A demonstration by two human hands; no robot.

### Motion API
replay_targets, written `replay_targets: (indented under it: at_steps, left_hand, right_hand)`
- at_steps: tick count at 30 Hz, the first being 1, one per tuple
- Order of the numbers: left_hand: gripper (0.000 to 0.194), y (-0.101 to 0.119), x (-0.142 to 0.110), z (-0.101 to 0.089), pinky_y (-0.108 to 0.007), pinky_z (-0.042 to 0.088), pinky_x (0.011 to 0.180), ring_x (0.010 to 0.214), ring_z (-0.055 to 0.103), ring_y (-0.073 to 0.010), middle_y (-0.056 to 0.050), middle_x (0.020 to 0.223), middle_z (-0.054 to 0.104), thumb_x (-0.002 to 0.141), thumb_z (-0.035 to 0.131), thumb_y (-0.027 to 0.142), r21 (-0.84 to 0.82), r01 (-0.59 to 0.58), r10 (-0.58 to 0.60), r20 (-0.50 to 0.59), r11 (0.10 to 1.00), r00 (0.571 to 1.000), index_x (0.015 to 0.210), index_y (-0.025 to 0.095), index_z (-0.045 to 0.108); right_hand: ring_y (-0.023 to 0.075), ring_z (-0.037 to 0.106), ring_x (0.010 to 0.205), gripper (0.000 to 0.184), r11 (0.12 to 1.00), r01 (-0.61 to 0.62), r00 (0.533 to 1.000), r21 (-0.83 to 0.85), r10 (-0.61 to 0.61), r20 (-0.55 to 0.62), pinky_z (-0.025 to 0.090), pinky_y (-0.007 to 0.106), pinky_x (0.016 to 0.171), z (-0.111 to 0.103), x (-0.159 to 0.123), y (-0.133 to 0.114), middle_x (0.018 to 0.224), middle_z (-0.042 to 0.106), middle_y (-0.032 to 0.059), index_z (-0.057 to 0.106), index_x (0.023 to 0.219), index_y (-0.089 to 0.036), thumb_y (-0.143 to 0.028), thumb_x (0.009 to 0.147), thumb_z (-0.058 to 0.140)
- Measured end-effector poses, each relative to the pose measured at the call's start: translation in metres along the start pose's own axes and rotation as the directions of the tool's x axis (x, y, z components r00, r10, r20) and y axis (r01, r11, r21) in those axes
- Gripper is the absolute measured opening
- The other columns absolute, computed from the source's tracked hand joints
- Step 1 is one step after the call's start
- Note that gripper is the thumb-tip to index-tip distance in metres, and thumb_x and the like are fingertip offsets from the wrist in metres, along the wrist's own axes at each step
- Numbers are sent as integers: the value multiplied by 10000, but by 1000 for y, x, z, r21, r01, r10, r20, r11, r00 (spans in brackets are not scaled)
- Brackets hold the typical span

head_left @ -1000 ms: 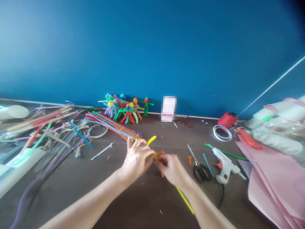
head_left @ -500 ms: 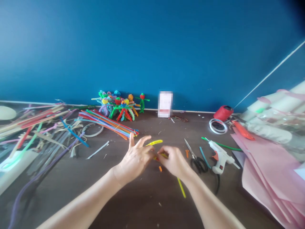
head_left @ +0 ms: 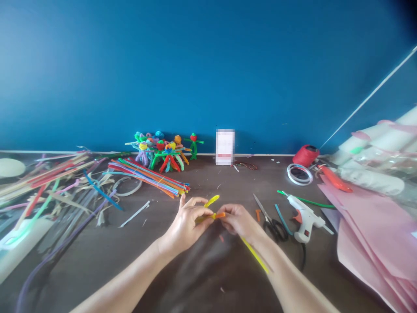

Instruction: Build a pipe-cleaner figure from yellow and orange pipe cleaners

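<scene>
My left hand (head_left: 186, 227) and my right hand (head_left: 239, 219) meet above the dark brown tabletop (head_left: 208, 278), pinching a small twist of pipe cleaners between their fingertips. A yellow pipe cleaner end (head_left: 212, 201) sticks up and away from the pinch. A short orange pipe cleaner piece (head_left: 220, 215) pokes out between my hands. A longer yellow length (head_left: 256, 255) runs down past my right wrist. The twisted join itself is mostly hidden by my fingers.
Right of my hands lie black-handled scissors (head_left: 270, 224) and a white glue gun (head_left: 305, 222), with pink paper sheets (head_left: 371, 234) beyond. A bundle of coloured pipe cleaners (head_left: 148, 179) and several pipe cleaner figures (head_left: 159, 152) stand ahead. Loose strips (head_left: 55, 187) cover the left.
My left fingers, spread half a second ago, have closed on the pipe cleaners. My hands are nearer together, and the yellow end now points up and to the right.
</scene>
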State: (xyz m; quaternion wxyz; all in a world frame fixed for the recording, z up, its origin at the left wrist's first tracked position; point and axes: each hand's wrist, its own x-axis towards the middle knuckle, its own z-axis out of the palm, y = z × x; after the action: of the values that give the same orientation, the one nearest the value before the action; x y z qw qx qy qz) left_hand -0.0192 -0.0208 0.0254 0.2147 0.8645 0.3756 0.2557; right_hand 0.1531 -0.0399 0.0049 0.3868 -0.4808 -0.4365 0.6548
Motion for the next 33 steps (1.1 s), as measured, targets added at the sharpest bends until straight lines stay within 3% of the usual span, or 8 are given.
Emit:
replay_targets:
  at_steps: [4,11,15,18,21,24,28,33]
  left_hand:
    - [168,-1,0,1,-534,82,984,987,512,-208,-24,815,664,801,495,229,40,9,-8,-32,999,999,863,243,650]
    - [156,6,-1,-3,-589,20,963,935,518,-243,-6,668,673,782,510,195,256,-27,79,-195,966,978,780,249,657]
    - [201,7,0,-9,-618,10,945,1008,489,-267,-17,667,661,806,462,190,372,-47,100,-125,927,987,784,251,652]
    - [208,6,0,-10,-617,4,947,1028,482,-261,-16,655,648,808,455,175,386,-100,130,-53,917,990,775,249,647]
    - [197,3,2,-10,-604,-35,956,1037,475,-243,-7,681,651,813,462,197,330,-160,171,-3,930,985,770,253,646]
    - [186,0,3,-10,-573,-42,976,1034,473,-222,-8,704,656,819,468,231,231,-191,190,26,954,981,781,248,649]
    - [171,-3,3,-8,-544,36,988,1022,474,-216,-15,723,661,814,482,238,110,-160,161,2,981,987,805,243,653]
    - [152,-5,2,-4,-529,96,976,969,490,-220,-22,740,671,792,503,225,93,-61,71,-114,994,991,804,235,654]
  right_hand:
    - [35,263,335,191,992,38,998,-118,-44,-46,174,183,362,4,-3,-1,370,369,-92,516,578,-158,-310,689,551]
    - [57,318,441,240,884,200,978,-422,-209,25,234,185,422,16,-10,3,482,380,-56,538,602,-144,-321,762,503]
    - [63,318,467,263,730,259,945,-632,-326,11,233,188,441,19,-18,-2,491,388,-45,536,572,-141,-291,782,485]
    - [78,371,468,277,679,264,923,-685,-384,-24,264,193,454,16,-21,-7,492,458,-23,566,604,-148,-294,808,447]
    - [106,452,510,236,697,237,902,-677,-416,-113,326,202,504,9,-18,-10,549,548,3,605,664,-159,-278,799,453]
    - [128,505,577,193,789,209,910,-577,-373,-180,373,212,561,1,-12,-11,610,594,8,616,674,-160,-273,768,491]
    - [119,510,583,179,898,154,959,-412,-236,-156,380,209,574,-2,-6,-8,613,595,-4,627,676,-147,-291,733,537]
    - [81,410,485,219,887,156,979,-434,-198,-53,301,188,479,2,-5,0,512,488,-41,613,627,-142,-316,736,535]
